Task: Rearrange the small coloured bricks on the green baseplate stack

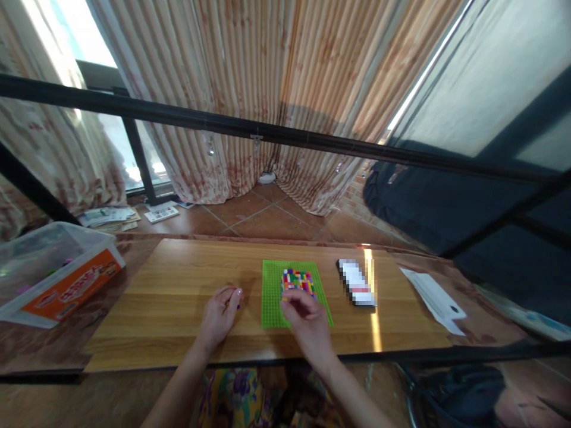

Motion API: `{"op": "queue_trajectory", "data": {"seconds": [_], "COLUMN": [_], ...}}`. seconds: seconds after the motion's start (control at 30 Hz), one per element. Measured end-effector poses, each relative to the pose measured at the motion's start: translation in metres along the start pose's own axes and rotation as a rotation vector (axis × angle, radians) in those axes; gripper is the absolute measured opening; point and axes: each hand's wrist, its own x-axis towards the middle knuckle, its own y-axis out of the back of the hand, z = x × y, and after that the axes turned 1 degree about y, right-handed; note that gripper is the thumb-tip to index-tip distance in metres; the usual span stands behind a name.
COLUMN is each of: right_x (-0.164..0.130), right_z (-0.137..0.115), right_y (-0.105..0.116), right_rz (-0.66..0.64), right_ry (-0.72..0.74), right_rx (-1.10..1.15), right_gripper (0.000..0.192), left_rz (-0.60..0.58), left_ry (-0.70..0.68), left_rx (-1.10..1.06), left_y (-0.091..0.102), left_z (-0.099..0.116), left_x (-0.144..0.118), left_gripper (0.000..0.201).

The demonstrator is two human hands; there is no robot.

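Centrally, one green baseplate point(271, 297) bears multicoloured bricks point(297, 276); right hand point(308, 319), fingers pinching a small yellow piece point(284, 299); left hand point(218, 315), fingers curled, contents indiscernible.

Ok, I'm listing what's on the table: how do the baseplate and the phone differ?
The baseplate is green and studded; the phone has a mostly pale, pixelated face and a dark edge. The baseplate is larger, the phone smaller and narrower. The baseplate carries colourful bricks, with the right hand over it; no hand is at the phone. Both lie flat on the table.
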Motion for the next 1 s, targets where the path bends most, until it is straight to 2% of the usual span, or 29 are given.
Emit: {"op": "queue_trajectory", "data": {"seconds": [0.17,0.27,0.33,0.5,0.6,0.73,1.0], "right_x": [0.025,0.044,0.053,0.069,0.078,0.087,0.090], "right_z": [0.010,0.019,0.024,0.026,0.028,0.037,0.045], "right_y": [0.057,0.072,0.072,0.061,0.054,0.051,0.051], "right_rz": [0.219,0.212,0.166,0.012,-0.031,-0.045,-0.117], "right_ry": [-0.047,-0.112,-0.107,0.074,0.125,0.161,0.118], "right_rx": [0.047,-0.046,-0.115,-0.341,-0.439,-0.517,-0.481], "right_gripper": [0.024,0.028,0.030,0.024,0.024,0.023,0.023], "left_rz": [-0.010,-0.011,-0.013,-0.015,-0.008,-0.006,-0.001], "left_ry": [0.024,0.027,0.032,0.032,0.025,0.026,0.017], "left_rx": [0.022,0.033,0.042,0.054,0.050,0.060,0.057], "left_y": [-0.001,-0.001,0.000,-0.001,-0.001,-0.002,-0.003], "left_z": [0.002,0.002,0.002,0.002,0.002,0.002,0.001], "left_x": [0.000,0.001,0.001,0.001,0.001,0.001,0.002], "left_gripper": [0.039,0.039,0.040,0.040,0.040,0.040,0.039]}}
